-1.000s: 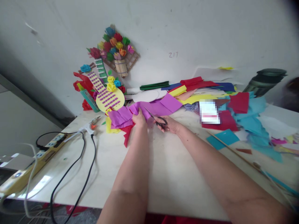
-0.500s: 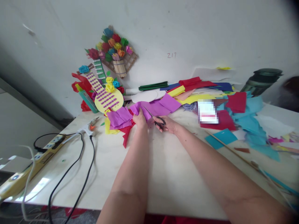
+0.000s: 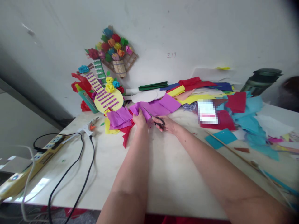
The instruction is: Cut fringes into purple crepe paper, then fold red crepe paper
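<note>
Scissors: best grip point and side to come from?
I'd take the scissors by their black handle loops, coming from the near right, where the right hand holds them. The loops face that side, while the slim blades point away and left, toward the purple sheet and close to the left hand, so I'd avoid that end.

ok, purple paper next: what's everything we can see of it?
The purple paper is a long, matte strip that looks like crepe paper, wrinkled, with folds and layers at its left end. It slants up to the right. The left hand grips its near edge around the middle; beside that, the blades of the scissors in the right hand overlap it. Whether they are cutting can't be told. Red paper and yellow paper show below its left end.
</note>
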Demonstrator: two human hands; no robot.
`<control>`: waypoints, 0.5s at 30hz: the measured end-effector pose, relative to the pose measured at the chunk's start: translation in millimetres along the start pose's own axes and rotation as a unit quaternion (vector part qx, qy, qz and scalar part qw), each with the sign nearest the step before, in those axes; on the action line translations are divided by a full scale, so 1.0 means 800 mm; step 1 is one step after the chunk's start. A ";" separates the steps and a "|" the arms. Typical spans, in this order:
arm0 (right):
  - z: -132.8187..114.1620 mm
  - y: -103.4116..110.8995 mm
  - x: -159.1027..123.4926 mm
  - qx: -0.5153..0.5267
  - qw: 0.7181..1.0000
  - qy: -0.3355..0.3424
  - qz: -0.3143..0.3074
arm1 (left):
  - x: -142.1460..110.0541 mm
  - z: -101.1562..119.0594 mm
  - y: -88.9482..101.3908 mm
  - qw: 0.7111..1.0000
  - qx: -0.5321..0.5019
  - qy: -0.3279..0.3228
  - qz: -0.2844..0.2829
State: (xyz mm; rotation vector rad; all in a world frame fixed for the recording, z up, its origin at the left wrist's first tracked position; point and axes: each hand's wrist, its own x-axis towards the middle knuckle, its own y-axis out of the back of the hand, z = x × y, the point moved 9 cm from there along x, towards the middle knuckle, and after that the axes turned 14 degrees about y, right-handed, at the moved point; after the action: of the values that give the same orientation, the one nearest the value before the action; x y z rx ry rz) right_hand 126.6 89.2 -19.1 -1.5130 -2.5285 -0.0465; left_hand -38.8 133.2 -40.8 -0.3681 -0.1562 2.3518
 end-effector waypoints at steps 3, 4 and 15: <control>0.000 0.001 -0.001 0.001 1.000 -0.001 0.008 | -0.002 0.001 0.001 1.000 -0.001 0.007 0.003; -0.001 0.001 -0.001 0.002 1.000 -0.001 0.010 | -0.003 0.001 0.001 1.000 -0.001 0.009 0.003; -0.003 0.000 -0.002 0.010 1.000 0.012 0.019 | -0.006 0.004 0.005 1.000 0.010 0.019 0.012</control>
State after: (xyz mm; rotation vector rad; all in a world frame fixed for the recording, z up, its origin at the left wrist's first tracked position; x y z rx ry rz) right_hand 127.3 87.5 -17.3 -1.5421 -2.4741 -0.0348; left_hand -38.9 127.1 -37.4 -0.4058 -0.1107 2.3675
